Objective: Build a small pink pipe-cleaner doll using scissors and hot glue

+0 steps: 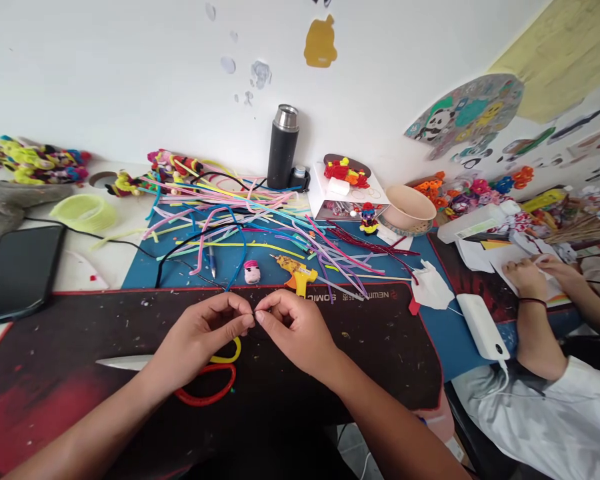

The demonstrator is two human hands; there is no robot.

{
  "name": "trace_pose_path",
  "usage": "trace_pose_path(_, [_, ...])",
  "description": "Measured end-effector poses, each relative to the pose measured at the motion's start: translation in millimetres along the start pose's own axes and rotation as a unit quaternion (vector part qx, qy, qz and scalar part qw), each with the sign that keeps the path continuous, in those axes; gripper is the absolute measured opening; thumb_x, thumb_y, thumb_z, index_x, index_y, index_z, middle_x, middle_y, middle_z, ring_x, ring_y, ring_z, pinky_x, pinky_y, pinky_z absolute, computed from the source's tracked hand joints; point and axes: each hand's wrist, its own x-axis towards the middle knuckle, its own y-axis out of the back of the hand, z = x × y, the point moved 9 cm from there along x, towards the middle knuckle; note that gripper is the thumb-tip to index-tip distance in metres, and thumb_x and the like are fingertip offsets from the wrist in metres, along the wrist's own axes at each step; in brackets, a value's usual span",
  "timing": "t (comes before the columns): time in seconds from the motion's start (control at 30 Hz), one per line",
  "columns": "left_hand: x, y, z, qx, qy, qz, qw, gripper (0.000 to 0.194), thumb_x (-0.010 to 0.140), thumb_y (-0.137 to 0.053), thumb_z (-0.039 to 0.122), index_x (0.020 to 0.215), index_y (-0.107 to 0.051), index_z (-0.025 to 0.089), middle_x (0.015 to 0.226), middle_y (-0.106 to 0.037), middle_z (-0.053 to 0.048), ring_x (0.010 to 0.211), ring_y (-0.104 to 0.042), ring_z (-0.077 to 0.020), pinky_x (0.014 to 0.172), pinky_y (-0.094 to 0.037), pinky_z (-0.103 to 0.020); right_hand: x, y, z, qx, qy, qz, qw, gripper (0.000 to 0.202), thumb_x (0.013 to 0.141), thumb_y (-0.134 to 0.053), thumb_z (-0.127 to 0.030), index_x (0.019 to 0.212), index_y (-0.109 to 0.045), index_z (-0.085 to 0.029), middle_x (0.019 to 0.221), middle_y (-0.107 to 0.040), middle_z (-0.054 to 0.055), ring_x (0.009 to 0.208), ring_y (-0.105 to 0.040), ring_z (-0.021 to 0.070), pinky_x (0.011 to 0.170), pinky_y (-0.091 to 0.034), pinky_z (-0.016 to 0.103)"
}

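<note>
My left hand (207, 328) and my right hand (293, 327) meet fingertip to fingertip above the dark desk mat (370, 353). Both are pinched closed around something tiny and dark that I cannot make out. Under my left wrist lies a pair of scissors (207, 395) with red and yellow handles, partly hidden by the arm. Just beyond my fingers sits a small pink-and-white figure head (252, 272). To its right, a yellow glue gun (297, 272) rests on its side. Many coloured pipe cleaners (220, 220) are heaped behind these.
A black flask (282, 150) stands by the wall, near a white box (343, 193) and a round bowl (409, 208). The phone (20, 272) lies at left. A white power bank (481, 327) is at right, beside another person's hands (525, 277).
</note>
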Motion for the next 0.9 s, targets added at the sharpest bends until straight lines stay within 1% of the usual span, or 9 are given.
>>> trace_pose_path(0.13, [0.4,-0.2,-2.0,0.006,0.001,-0.003,1.000,0.037,0.091,-0.082,0.057,0.086,-0.075,0.021,0.077,-0.072,-0.002,0.073,-0.066,-0.0185,0.068,-0.055,-0.028,-1.0,-1.6,0.3,-0.005,0.001,-0.007,1.000,0.015,0.097,-0.069,-0.034,0.099,-0.077,-0.021,0.065,-0.059,-0.006,0.058,-0.053,0.0117,0.058,-0.041,0.024])
trace_pose_path(0.3, [0.6,1.4,-8.8,0.014,0.024,0.000,1.000,0.038,0.089,-0.083,0.059,0.087,-0.075,0.021,0.079,-0.072,-0.002,0.072,-0.066,-0.0181,0.066,-0.055,-0.027,-0.8,-2.8,2.7,-0.008,0.005,-0.014,1.000,0.014,0.097,-0.070,-0.034,0.098,-0.077,-0.022,0.065,-0.060,-0.006,0.058,-0.053,0.0118,0.059,-0.042,0.024])
trace_pose_path(0.4, [0.7,1.5,-9.1,0.024,0.029,0.002,0.999,0.040,0.088,-0.083,0.060,0.085,-0.075,0.021,0.078,-0.073,-0.002,0.071,-0.065,-0.0184,0.066,-0.055,-0.028,0.1,-3.9,4.5,-0.019,0.004,-0.020,1.000,0.013,0.097,-0.069,-0.034,0.097,-0.076,-0.022,0.065,-0.060,-0.006,0.058,-0.054,0.0118,0.060,-0.043,0.024])
trace_pose_path(0.57, [2.0,-2.4,-8.5,0.024,0.035,-0.007,0.999,0.039,0.086,-0.084,0.060,0.083,-0.075,0.022,0.076,-0.073,-0.002,0.069,-0.065,-0.0181,0.064,-0.054,-0.028,0.8,-6.2,5.5,-0.022,0.001,-0.035,0.999,0.009,0.095,-0.068,-0.030,0.093,-0.071,-0.023,0.063,-0.058,-0.007,0.058,-0.053,0.0116,0.060,-0.043,0.024])
trace_pose_path(0.73, [3.4,-4.4,-10.1,0.047,0.025,-0.019,0.998,0.038,0.090,-0.080,0.059,0.084,-0.076,0.022,0.078,-0.074,-0.002,0.071,-0.066,-0.0186,0.065,-0.055,-0.028,2.7,-6.8,6.8,-0.011,0.002,-0.031,0.999,0.004,0.090,-0.067,-0.027,0.088,-0.065,-0.023,0.061,-0.052,-0.009,0.056,-0.051,0.0110,0.059,-0.042,0.023])
trace_pose_path(0.83, [5.4,2.3,-11.5,0.077,0.016,-0.013,0.997,0.038,0.093,-0.077,0.060,0.094,-0.078,0.023,0.087,-0.079,-0.004,0.077,-0.070,-0.0208,0.070,-0.058,-0.030,4.5,-4.6,8.8,0.020,-0.004,-0.023,1.000,0.006,0.089,-0.066,-0.027,0.086,-0.064,-0.023,0.060,-0.052,-0.009,0.054,-0.050,0.0108,0.057,-0.041,0.024])
trace_pose_path(0.9, [10.5,14.9,-6.7,0.132,-0.012,0.026,0.991,0.040,0.095,-0.075,0.062,0.105,-0.078,0.023,0.097,-0.081,-0.006,0.084,-0.073,-0.0244,0.076,-0.061,-0.035,5.6,-2.7,11.2,0.049,-0.015,-0.019,0.999,0.007,0.089,-0.066,-0.029,0.087,-0.063,-0.023,0.061,-0.052,-0.009,0.054,-0.049,0.0111,0.056,-0.040,0.024])
